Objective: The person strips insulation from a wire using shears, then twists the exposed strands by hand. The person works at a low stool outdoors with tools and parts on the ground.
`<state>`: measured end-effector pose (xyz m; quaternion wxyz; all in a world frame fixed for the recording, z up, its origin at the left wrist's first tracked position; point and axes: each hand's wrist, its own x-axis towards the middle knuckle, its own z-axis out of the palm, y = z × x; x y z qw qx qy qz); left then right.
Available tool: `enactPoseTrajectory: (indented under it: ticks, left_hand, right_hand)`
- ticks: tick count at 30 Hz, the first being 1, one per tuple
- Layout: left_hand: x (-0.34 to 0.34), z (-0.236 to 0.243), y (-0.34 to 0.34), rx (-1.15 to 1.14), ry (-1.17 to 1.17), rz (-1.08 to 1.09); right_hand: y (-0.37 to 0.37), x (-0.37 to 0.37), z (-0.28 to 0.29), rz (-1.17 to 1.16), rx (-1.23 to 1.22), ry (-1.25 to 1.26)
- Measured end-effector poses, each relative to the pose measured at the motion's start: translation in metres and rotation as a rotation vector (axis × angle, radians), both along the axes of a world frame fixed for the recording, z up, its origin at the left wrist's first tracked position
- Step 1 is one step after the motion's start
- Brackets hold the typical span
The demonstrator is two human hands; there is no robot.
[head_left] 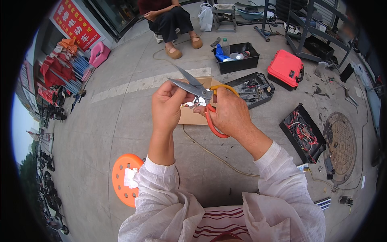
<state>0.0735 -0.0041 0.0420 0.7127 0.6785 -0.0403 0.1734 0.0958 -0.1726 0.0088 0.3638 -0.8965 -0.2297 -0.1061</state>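
My right hand point(229, 109) grips large scissors point(195, 89) with grey blades, one yellow and one red-orange handle; the blades are spread apart. My left hand point(167, 103) is closed at the lower blade, thumb raised against it; what exactly its fingers pinch is hidden. Small dark and silvery bits show between the hands, too small to name. Behind and below the scissors lies a cardboard box point(188, 117) with something white inside, partly hidden by my hands.
A seated person point(169, 24) is ahead. Around me are black bins point(238, 64), a tool tray point(258, 88), a red case point(285, 69), a bin of wires point(302, 133), an orange stool point(121, 177), a manhole cover point(340, 149), a cable point(217, 161) and metal racks point(306, 36).
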Motion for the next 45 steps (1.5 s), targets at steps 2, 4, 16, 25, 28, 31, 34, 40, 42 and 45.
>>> enactPoseTrajectory:
  ticks: [2, 4, 16, 25, 28, 31, 34, 40, 42, 45]
  left_hand:
    - [0.001, -0.001, 0.0, -0.002, 0.003, 0.004]
    - [0.001, -0.001, 0.001, -0.008, 0.003, 0.004]
    - [-0.001, -0.002, 0.003, 0.005, -0.007, -0.03]
    - [-0.003, 0.002, 0.002, -0.001, -0.002, -0.033]
    - [-0.003, 0.002, 0.003, 0.01, -0.007, -0.029]
    - [-0.003, 0.003, 0.001, 0.012, -0.008, -0.026]
    - [-0.003, 0.003, 0.001, 0.005, -0.002, -0.022]
    - [-0.002, 0.002, 0.002, -0.063, 0.014, -0.042]
    - [-0.002, 0.001, 0.004, -0.074, 0.016, -0.057]
    - [-0.003, 0.003, 0.003, -0.083, 0.038, -0.07]
  right_hand:
    - [0.0, 0.001, -0.003, -0.001, 0.022, -0.039]
    - [-0.001, 0.0, -0.001, -0.003, 0.017, -0.04]
    - [-0.001, -0.002, 0.002, 0.01, 0.057, -0.094]
    - [0.001, -0.004, 0.006, 0.003, 0.0, -0.013]
    - [0.001, -0.002, 0.001, -0.004, 0.027, -0.067]
    - [0.0, -0.003, 0.002, 0.003, 0.033, -0.062]
    - [-0.001, -0.006, 0.012, 0.003, -0.048, 0.104]
    - [0.002, -0.001, -0.005, -0.02, 0.07, -0.153]
    - [0.003, -0.003, -0.003, -0.024, 0.085, -0.193]
    - [0.002, -0.004, -0.001, -0.018, 0.09, -0.194]
